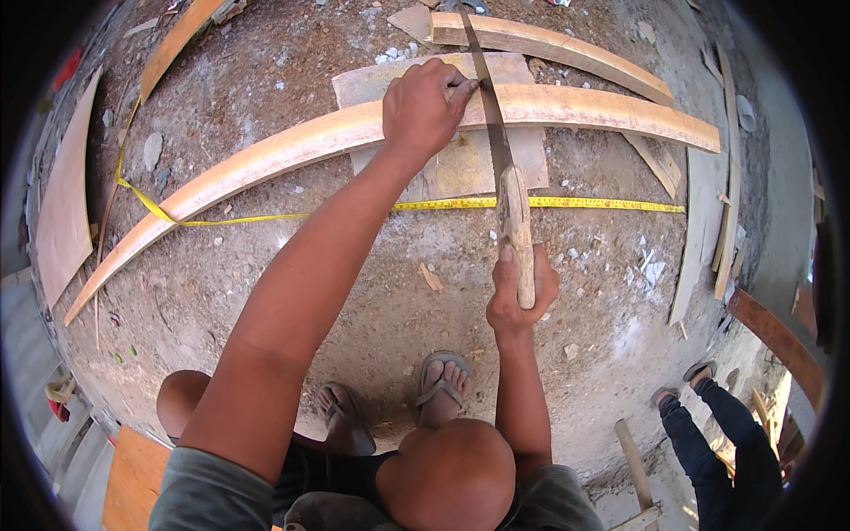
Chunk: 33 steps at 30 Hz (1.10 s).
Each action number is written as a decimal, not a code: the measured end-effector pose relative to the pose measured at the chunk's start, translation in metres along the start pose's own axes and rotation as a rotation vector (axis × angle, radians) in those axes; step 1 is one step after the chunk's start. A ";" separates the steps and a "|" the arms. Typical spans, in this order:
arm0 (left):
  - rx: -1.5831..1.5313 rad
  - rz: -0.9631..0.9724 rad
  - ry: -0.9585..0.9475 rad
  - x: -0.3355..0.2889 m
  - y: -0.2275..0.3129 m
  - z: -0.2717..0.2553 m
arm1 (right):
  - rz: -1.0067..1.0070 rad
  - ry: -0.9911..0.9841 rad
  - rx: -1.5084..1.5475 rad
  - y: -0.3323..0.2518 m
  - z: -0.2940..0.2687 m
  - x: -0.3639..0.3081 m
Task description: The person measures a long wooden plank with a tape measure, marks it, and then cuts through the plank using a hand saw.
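A long wooden plank [292, 150], bowed by the lens, lies across a thin, stained board [443, 173] on the ground. My left hand [427, 108] is closed over the plank near its middle, the thumb beside the saw blade. Most of its fingertips are hidden. In my right hand [522, 292] is the pale wooden handle of a handsaw [491, 97]. Its dark blade crosses the plank just right of my left hand, pointing away from me. Whether the teeth have cut into the wood cannot be made out.
A yellow tape measure [567, 203] runs along the ground nearer than the plank. Another timber [553, 49] lies beyond it. Boards [71, 195] stand at the left, and strips [704, 221] lie at the right. Someone's dark-trousered legs [717, 442] are at the lower right.
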<state>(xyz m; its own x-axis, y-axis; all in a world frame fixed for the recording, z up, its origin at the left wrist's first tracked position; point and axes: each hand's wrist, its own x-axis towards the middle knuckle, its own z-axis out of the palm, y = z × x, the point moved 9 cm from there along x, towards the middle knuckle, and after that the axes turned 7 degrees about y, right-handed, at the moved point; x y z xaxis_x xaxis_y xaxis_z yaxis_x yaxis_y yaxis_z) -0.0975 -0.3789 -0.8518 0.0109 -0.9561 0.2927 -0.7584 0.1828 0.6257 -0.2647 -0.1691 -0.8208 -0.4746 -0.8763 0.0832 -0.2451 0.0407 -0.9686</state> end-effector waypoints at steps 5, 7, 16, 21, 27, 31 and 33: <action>0.031 0.009 0.000 0.001 0.002 -0.001 | -0.048 -0.033 -0.070 -0.008 -0.009 -0.008; 0.024 0.005 -0.001 0.001 0.000 0.002 | -0.002 -0.040 -0.065 -0.003 0.006 0.011; 0.036 0.025 0.005 0.002 -0.002 0.000 | -0.033 -0.040 -0.070 -0.007 -0.006 0.000; 0.011 0.016 0.014 0.000 0.003 0.003 | 0.049 -0.040 -0.020 0.002 0.012 0.021; 0.023 0.013 0.001 -0.002 0.000 0.001 | -0.124 -0.059 -0.143 -0.019 -0.014 -0.011; 0.016 0.035 0.031 0.001 0.006 0.003 | -0.013 -0.078 -0.085 -0.004 0.017 0.030; 0.007 0.022 0.023 0.000 0.003 0.003 | -0.019 -0.054 -0.024 -0.006 0.021 0.031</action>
<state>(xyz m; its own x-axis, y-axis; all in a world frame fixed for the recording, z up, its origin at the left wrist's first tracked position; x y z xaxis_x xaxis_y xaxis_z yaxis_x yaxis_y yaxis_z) -0.1017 -0.3788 -0.8520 0.0095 -0.9464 0.3229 -0.7632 0.2017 0.6139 -0.2598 -0.2067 -0.8170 -0.4235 -0.9016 0.0880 -0.2741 0.0350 -0.9611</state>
